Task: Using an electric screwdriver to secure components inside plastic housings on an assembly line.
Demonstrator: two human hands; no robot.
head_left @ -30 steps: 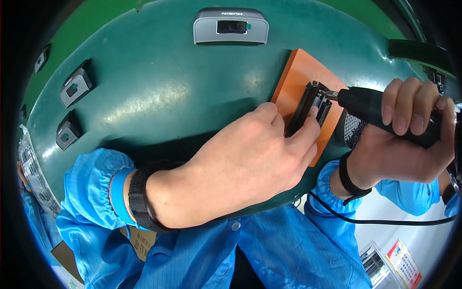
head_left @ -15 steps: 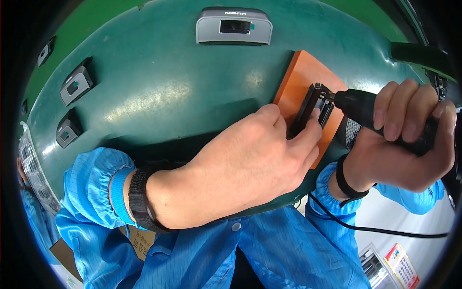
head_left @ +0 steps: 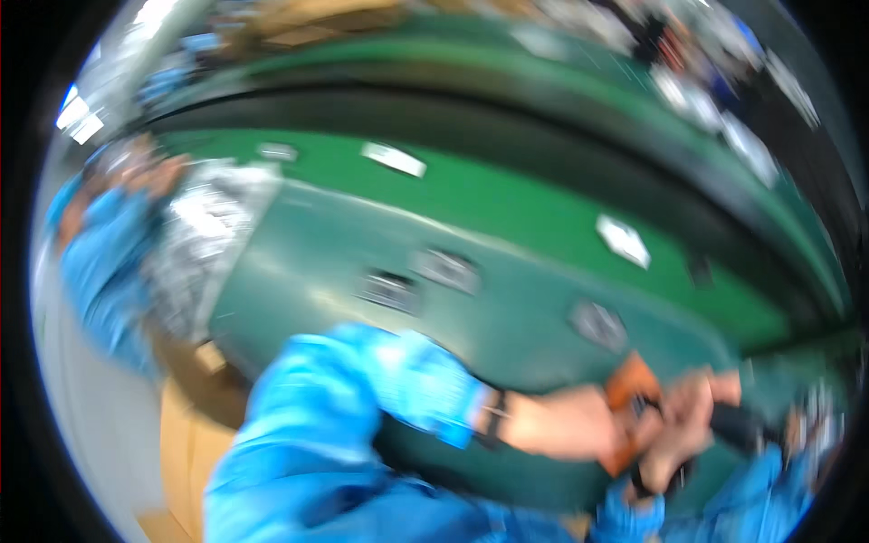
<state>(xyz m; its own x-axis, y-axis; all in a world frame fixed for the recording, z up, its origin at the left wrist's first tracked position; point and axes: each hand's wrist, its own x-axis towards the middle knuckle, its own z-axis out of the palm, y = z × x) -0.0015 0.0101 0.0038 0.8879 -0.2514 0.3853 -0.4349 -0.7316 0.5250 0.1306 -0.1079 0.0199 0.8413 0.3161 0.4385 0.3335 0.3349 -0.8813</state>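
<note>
The picture is smeared by motion. My left hand [head_left: 575, 423] reaches in to the orange block [head_left: 631, 382], its fingers closed at a small dark part [head_left: 644, 404] on the block. My right hand [head_left: 683, 418] is closed right beside it, the two hands nearly touching. A black electric screwdriver [head_left: 740, 429] sticks out to the right from my right hand. Its tip is hidden or lost in the blur. Several grey and black device housings lie on the green table mat, one of them [head_left: 598, 326] just beyond the orange block.
Two more housings [head_left: 445, 270] [head_left: 387, 291] lie left of centre. White-looking pieces [head_left: 623, 241] rest on the bright green strip [head_left: 507, 206] behind the mat. Left, a person in blue [head_left: 113, 258] sits by clear plastic packaging [head_left: 204, 217] and cardboard boxes [head_left: 195, 448]. Blue sleeves show at right.
The view has swung up and left, so my hands and the orange block now appear lower right. My right hand has come closer to the left one. A co-worker and the far side have come into view.
</note>
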